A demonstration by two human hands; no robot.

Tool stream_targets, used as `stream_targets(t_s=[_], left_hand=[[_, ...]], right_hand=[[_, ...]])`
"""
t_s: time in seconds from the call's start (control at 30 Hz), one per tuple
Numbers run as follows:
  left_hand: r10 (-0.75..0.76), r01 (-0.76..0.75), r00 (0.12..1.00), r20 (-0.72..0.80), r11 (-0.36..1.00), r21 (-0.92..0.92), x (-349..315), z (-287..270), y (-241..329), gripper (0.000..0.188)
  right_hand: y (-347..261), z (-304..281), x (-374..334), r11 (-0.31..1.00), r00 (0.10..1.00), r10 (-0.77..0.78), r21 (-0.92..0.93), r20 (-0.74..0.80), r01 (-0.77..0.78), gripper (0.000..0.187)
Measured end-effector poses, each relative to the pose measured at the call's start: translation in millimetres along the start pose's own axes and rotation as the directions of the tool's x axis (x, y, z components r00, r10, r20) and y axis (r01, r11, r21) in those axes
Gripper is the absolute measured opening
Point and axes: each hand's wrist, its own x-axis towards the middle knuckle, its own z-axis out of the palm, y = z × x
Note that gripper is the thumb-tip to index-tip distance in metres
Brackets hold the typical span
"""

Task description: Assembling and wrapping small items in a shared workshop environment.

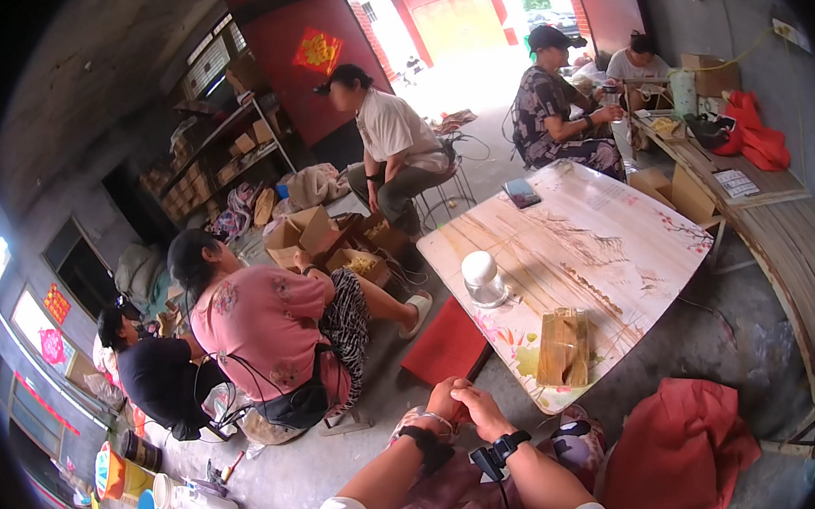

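Note:
My left hand (441, 407) and my right hand (481, 412) are clasped together above my lap, just short of the table's near corner. Their fingers are closed against each other, and no object shows between them. Dark bands circle both wrists. Beyond them stands a low table (547, 251) with a painted landscape top. A clear-wrapped bundle of yellow-brown strips (565, 347) lies near its close corner. Farther back on the table are a white-topped jar (484, 278) and a phone (521, 194). Neither hand touches the table.
A red cloth (679, 458) drapes at my right, and a red box (445, 344) sits left of the table. People sit on stools, one in a pink top (258, 324). Open cartons (309, 232) stand among them. A long wooden bench (791, 246) runs along the right wall.

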Motion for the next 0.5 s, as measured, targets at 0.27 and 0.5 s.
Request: stream_targets(t_s=[0.27, 0.5], left_hand=[[0.105, -0.113, 0.99, 0.09, 0.99, 0.09, 27, -19, -35, 0.014], [0.004, 0.025, 0.992, 0.127, 0.974, -0.225, 49, -12, -62, 0.02]], right_hand=[[9, -2, 9, 0.997, 0.997, 0.041, -0.062, -0.061, -0.045, 0.023], [15, -3, 16, 0.996, 0.99, -0.012, -0.092, -0.142, -0.001, 0.019]])
